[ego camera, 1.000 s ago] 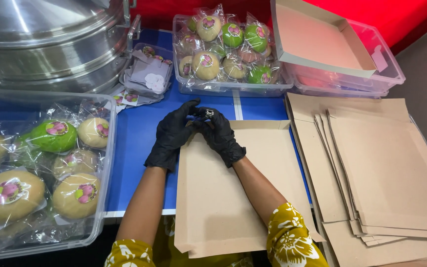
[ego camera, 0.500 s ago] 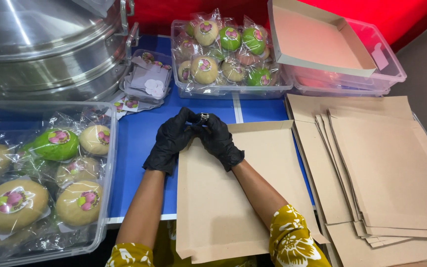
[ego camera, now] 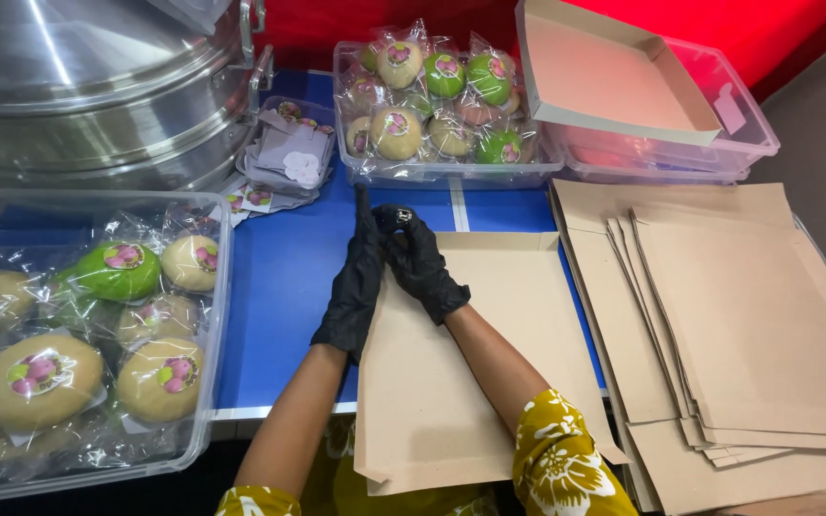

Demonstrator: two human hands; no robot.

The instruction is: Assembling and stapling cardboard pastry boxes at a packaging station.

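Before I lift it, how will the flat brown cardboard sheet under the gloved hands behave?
The flat brown cardboard sheet looks thin and creased, so it probably bends at its folds. It overhangs the blue table, so it likely slides easily. Probably light.

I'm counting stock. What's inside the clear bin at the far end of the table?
The clear bin holds plastic-wrapped round cakes, green and tan, each with a pink flower sticker. Lower layers are hidden beneath the top ones.

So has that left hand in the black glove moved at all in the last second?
Barely. The left hand stays at the flat cardboard sheet's top left corner, but its fingers have straightened to point up the blue table.
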